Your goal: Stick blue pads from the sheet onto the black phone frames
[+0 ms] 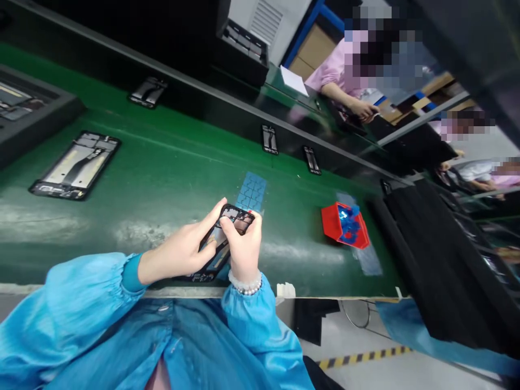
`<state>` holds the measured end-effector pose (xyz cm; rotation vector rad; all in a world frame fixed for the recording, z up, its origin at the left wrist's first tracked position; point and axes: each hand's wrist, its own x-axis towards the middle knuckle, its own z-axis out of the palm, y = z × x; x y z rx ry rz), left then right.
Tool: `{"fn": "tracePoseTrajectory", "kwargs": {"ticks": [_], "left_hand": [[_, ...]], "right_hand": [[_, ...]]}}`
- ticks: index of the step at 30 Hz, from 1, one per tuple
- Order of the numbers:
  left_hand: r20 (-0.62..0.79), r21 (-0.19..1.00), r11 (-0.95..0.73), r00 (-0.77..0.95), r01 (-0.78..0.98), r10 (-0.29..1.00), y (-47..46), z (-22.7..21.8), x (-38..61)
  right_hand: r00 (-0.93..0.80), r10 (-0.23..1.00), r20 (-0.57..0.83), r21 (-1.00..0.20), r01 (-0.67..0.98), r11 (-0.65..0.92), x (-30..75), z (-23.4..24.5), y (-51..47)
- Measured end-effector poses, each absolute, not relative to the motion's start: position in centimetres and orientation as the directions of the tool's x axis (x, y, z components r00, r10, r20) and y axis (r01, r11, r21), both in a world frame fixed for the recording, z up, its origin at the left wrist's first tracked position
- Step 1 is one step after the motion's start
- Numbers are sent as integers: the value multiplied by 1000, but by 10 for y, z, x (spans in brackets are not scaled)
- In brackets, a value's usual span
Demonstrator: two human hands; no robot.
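Left hand (pixel 181 249) at nine o'clock and right hand (pixel 247 248) at three clasp the phone frame (pixel 220 258); I'd keep pressure light.

Nearest phone frame (pixel 221 253) before sheet (pixel 251 188), bin (pixel 330 222) right, tray (pixel 60 115) far left

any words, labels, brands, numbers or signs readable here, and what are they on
No text can be read anywhere.
Held phone part: any marks too small to read.
Blue sheet: dark lines, no legible letters.
Red bin: no lettering visible.
Floor tape: yellow and black stripes, no words.
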<state>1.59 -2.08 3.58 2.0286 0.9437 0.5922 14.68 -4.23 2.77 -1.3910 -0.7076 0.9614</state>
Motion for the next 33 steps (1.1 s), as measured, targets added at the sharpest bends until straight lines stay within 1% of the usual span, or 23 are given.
{"fn": "tracePoseTrajectory", "kwargs": {"ticks": [3, 7, 9, 12, 14, 15, 17, 19, 20, 21, 22, 23, 24, 25, 26, 28, 30, 33], "left_hand": [[41, 850, -345, 603, 398, 796, -20, 33, 14], [-9, 928, -213, 592, 305, 806, -16, 27, 14], [-12, 924, -216, 589, 316, 808, -16, 28, 14], [7, 875, -289, 586, 389, 810, -18, 32, 15], [20, 866, -307, 587, 394, 809, -19, 33, 15], [16, 879, -290, 584, 379, 811, -20, 33, 15], [-3, 935, -204, 583, 289, 812, -20, 29, 15], [-34, 985, -71, 581, 157, 813, -19, 24, 16], [-47, 995, -11, 581, 97, 813, -18, 22, 16], [-59, 998, 31, 582, 59, 811, -18, 19, 17], [-65, 998, 50, 580, 42, 812, -17, 17, 17], [-64, 998, 49, 572, 42, 817, -17, 15, 17], [-56, 998, 32, 564, 53, 824, -17, 14, 17], [-43, 998, 6, 552, 69, 833, -16, 12, 17], [-29, 996, -23, 538, 89, 842, -16, 11, 17], [-4, 989, -74, 517, 129, 856, -16, 9, 16], [15, 977, -122, 513, 176, 858, -16, 9, 16], [10, 943, -182, 525, 278, 851, -18, 14, 17]], "right_hand": [[447, 882, -147, -984, -155, -86, 149, 25, -43], [388, 913, -124, -983, -176, -59, 154, 21, -45], [373, 920, -122, -986, -149, -70, 156, 20, -45], [389, 910, -143, -989, -100, -113, 155, 21, -43], [390, 907, -157, -986, -108, -124, 153, 20, -42], [393, 906, -154, -986, -122, -115, 152, 19, -42], [392, 910, -135, -986, -144, -84, 153, 16, -43], [348, 932, -103, -992, -102, -71, 157, 14, -45], [316, 946, -69, -998, -27, -64, 160, 13, -46], [290, 957, -14, -995, 91, -42, 163, 14, -48], [276, 959, 65, -970, 244, -4, 167, 15, -49], [272, 947, 171, -910, 412, 46, 170, 17, -51], [257, 921, 292, -816, 570, 99, 173, 19, -53], [216, 890, 403, -706, 692, 151, 174, 22, -55], [156, 861, 484, -605, 770, 200, 175, 25, -56], [22, 830, 557, -472, 831, 295, 174, 29, -57], [-69, 819, 570, -408, 841, 354, 171, 30, -56], [-125, 795, 594, -312, 875, 371, 166, 31, -52]]}}
